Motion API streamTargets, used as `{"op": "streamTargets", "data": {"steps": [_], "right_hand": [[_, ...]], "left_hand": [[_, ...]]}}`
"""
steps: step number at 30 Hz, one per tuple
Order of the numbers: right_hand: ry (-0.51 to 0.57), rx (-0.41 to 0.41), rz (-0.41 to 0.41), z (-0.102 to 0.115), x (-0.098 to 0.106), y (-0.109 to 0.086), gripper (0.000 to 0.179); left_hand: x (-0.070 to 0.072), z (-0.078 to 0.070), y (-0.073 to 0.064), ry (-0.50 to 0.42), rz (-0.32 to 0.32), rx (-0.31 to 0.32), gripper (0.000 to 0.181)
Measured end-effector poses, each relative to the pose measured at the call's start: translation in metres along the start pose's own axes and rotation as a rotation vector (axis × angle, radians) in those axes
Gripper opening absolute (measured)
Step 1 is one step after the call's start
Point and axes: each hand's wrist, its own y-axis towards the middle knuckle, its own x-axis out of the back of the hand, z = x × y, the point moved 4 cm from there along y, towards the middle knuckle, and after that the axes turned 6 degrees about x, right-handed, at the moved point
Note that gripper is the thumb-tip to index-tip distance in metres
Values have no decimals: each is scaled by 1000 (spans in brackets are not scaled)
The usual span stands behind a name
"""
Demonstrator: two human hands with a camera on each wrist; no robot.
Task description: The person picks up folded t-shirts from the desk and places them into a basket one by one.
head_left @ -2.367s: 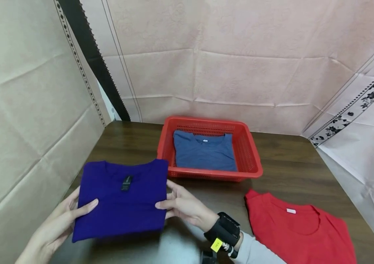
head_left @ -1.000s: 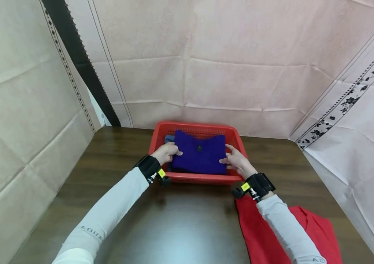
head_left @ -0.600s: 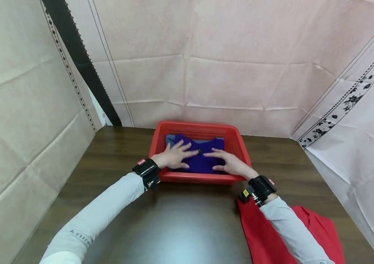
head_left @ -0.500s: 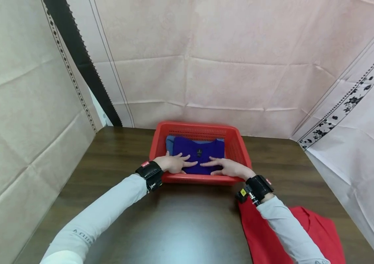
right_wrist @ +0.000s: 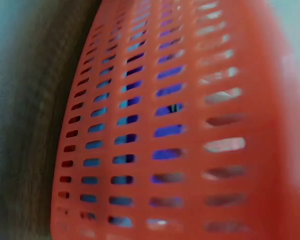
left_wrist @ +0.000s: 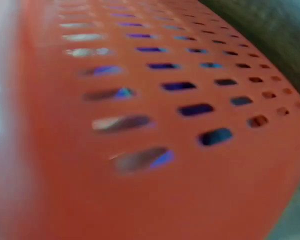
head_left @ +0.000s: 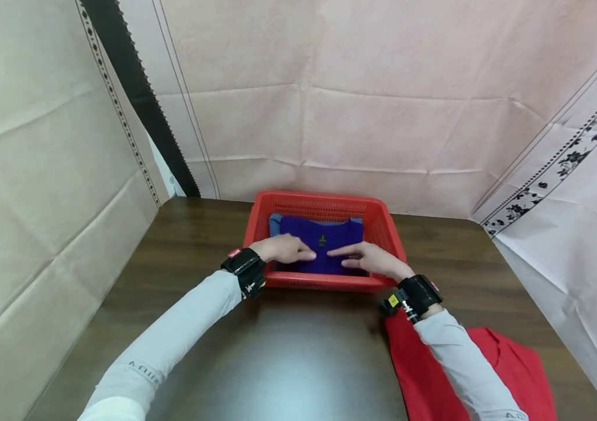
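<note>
In the head view a folded purple T-shirt (head_left: 324,266) with a dark neck label lies inside a red plastic basket (head_left: 324,283). A blue T-shirt (head_left: 275,225) shows under its upper and left edges. My left hand (head_left: 286,248) reaches over the basket's near left corner, its fingers at the purple shirt. From the right, my right hand (head_left: 377,259) lies over the shirt with its fingers extended. Both wrist views are filled by the slotted basket wall (left_wrist: 180,195), with purple and blue cloth visible through the slots and the hands largely hidden.
A folded red T-shirt (head_left: 514,368) lies on the wooden table (head_left: 277,351) at the right, partly under the right sleeve (head_left: 466,365). Pale cloth (head_left: 372,105) hangs behind the basket and along both sides.
The purple T-shirt went from above the table into the basket, onto the blue one. Both hands released its sides and spread over it; the left fingers have since drawn together.
</note>
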Motion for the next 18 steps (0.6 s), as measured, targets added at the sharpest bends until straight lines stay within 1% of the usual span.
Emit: {"op": "streamTargets", "data": {"steps": [2, 3, 4, 5, 6, 7, 9, 10, 11, 13, 15, 18], "right_hand": [[-9, 51, -155, 6, 10, -9, 33], [-17, 68, -235, 10, 14, -16, 31], [-29, 77, -310, 14, 17, -25, 28], [-35, 89, -377, 18, 20, -36, 25], [-48, 98, -439, 23, 22, -48, 20], [-76, 98, -501, 26, 24, -60, 17], [-120, 45, -593, 28, 24, -86, 20], [-140, 7, -624, 27, 23, -99, 24], [-157, -29, -650, 24, 21, -112, 27], [-190, -105, -682, 16, 16, -137, 34], [-197, -198, -679, 4, 11, -161, 37], [-229, -358, -635, -19, 6, -197, 44]], "left_hand": [[13, -9, -7, -72, -243, -10, 40], [18, -15, -13, -111, -362, -14, 37], [23, -23, -21, -130, -463, -23, 36], [25, -32, -29, -158, -541, -34, 35], [26, -41, -37, -184, -602, -51, 34], [26, -50, -45, -208, -648, -69, 34], [20, -68, -58, -242, -704, -102, 35], [15, -77, -63, -245, -718, -116, 35], [9, -85, -67, -250, -723, -125, 36], [-5, -99, -69, -239, -726, -131, 37], [-21, -111, -68, -233, -711, -128, 39], [-44, -126, -62, -226, -673, -120, 42]]}}
